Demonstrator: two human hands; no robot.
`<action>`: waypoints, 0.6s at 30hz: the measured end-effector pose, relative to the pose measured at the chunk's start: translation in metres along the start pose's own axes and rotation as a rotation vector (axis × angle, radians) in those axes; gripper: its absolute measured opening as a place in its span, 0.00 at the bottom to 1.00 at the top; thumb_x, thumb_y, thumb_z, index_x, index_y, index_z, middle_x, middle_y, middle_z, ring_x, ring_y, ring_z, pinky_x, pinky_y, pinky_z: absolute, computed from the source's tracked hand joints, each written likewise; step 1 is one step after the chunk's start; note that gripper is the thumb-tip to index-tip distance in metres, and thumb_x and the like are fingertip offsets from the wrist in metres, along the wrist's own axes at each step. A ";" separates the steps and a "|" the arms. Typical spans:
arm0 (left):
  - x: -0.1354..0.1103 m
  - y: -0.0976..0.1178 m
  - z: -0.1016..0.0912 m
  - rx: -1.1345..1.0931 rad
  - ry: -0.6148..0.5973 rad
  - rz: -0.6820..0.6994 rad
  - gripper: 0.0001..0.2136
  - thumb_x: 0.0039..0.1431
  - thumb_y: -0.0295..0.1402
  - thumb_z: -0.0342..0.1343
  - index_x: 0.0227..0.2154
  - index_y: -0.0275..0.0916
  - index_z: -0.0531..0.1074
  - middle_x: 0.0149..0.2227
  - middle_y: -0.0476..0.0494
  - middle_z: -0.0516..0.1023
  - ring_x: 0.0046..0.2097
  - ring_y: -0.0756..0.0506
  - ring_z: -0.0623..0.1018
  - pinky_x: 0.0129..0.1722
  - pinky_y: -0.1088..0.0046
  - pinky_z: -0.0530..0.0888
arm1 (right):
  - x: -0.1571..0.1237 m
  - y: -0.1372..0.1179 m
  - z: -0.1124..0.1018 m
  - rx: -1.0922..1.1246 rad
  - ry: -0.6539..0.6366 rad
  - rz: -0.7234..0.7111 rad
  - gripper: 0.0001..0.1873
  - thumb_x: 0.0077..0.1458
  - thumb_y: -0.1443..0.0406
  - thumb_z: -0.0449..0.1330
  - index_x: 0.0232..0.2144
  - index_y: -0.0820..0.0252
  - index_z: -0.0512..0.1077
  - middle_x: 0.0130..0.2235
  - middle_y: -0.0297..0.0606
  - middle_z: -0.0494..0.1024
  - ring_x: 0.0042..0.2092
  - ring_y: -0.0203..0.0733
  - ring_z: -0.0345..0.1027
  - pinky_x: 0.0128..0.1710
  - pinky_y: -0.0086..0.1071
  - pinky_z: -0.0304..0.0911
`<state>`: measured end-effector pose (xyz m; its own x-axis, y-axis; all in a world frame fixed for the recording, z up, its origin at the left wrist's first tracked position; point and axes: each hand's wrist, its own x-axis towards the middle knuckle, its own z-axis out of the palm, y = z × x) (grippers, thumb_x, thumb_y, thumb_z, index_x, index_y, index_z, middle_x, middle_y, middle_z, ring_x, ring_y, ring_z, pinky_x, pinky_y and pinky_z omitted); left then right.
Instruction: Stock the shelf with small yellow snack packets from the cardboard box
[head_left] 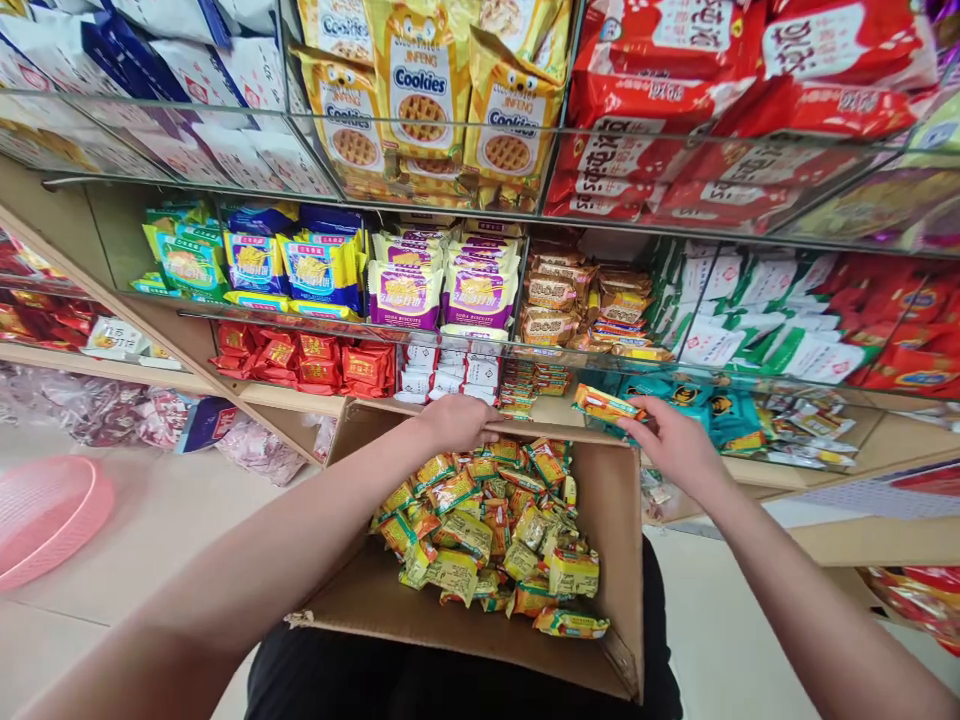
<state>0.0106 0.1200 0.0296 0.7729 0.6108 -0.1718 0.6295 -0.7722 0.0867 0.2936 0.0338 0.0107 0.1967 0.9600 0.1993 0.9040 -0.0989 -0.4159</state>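
An open cardboard box (pixel 611 540) rests on my lap, tilted toward the shelves. Inside lies a heap of small yellow, orange and green snack packets (pixel 465 535). My left hand (pixel 459 422) is closed on the far rim of the box, its fingertips partly hidden. Between the thumb and fingers of my right hand (pixel 671 440) is one orange snack packet (pixel 606 404), held above the box's far right corner, in front of the lowest shelf. Small brown-and-green packets (pixel 517 388) are stacked on that shelf, just beyond my left hand.
Glass-fronted shelves hold yellow cookie bags (pixel 420 85), red bags (pixel 652 110), purple soda biscuits (pixel 405 290) and small red packets (pixel 304 362). Teal packets (pixel 686 400) lie behind my right hand. A pink basket (pixel 56 515) stands on the floor at left.
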 end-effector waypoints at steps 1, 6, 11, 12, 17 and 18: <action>0.003 -0.001 0.002 0.010 -0.040 0.002 0.16 0.54 0.39 0.47 0.45 0.46 0.68 0.40 0.45 0.76 0.41 0.44 0.74 0.40 0.69 0.68 | 0.011 0.005 0.007 -0.021 -0.093 0.022 0.14 0.50 0.60 0.54 0.39 0.61 0.68 0.29 0.39 0.75 0.31 0.41 0.68 0.30 0.31 0.60; 0.002 0.001 0.001 -0.002 -0.035 -0.001 0.14 0.52 0.38 0.47 0.42 0.48 0.70 0.38 0.48 0.77 0.39 0.45 0.75 0.37 0.71 0.69 | 0.065 0.011 0.057 0.018 -0.496 0.173 0.14 0.55 0.65 0.48 0.44 0.64 0.63 0.33 0.39 0.76 0.31 0.35 0.71 0.29 0.24 0.62; 0.002 0.002 -0.001 -0.047 -0.024 -0.051 0.16 0.50 0.37 0.48 0.42 0.49 0.70 0.39 0.49 0.76 0.40 0.45 0.74 0.37 0.70 0.69 | 0.105 0.012 0.107 -0.141 -0.492 0.146 0.11 0.49 0.71 0.55 0.37 0.66 0.70 0.37 0.48 0.76 0.41 0.45 0.69 0.38 0.29 0.62; 0.002 0.002 -0.002 -0.053 -0.031 -0.061 0.16 0.50 0.37 0.48 0.43 0.49 0.70 0.40 0.49 0.76 0.40 0.45 0.74 0.37 0.70 0.69 | 0.109 0.013 0.115 -0.160 -0.486 0.137 0.11 0.48 0.72 0.55 0.36 0.66 0.70 0.39 0.49 0.75 0.43 0.46 0.68 0.40 0.30 0.61; 0.005 0.002 -0.005 -0.054 -0.066 -0.108 0.19 0.49 0.38 0.48 0.46 0.50 0.68 0.39 0.48 0.75 0.41 0.44 0.74 0.36 0.70 0.70 | 0.116 0.024 0.144 -0.191 -0.430 0.163 0.15 0.48 0.70 0.55 0.41 0.72 0.68 0.42 0.55 0.73 0.45 0.51 0.67 0.42 0.34 0.60; 0.006 0.003 -0.005 -0.050 -0.072 -0.110 0.19 0.48 0.38 0.48 0.46 0.50 0.67 0.39 0.48 0.75 0.40 0.44 0.74 0.36 0.70 0.70 | 0.117 0.027 0.148 -0.184 -0.409 0.174 0.18 0.48 0.68 0.56 0.43 0.74 0.67 0.42 0.57 0.72 0.45 0.52 0.67 0.42 0.34 0.60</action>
<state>0.0173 0.1227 0.0342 0.6925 0.6758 -0.2524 0.7147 -0.6903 0.1124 0.2850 0.1821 -0.1089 0.2187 0.9459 -0.2398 0.9303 -0.2762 -0.2412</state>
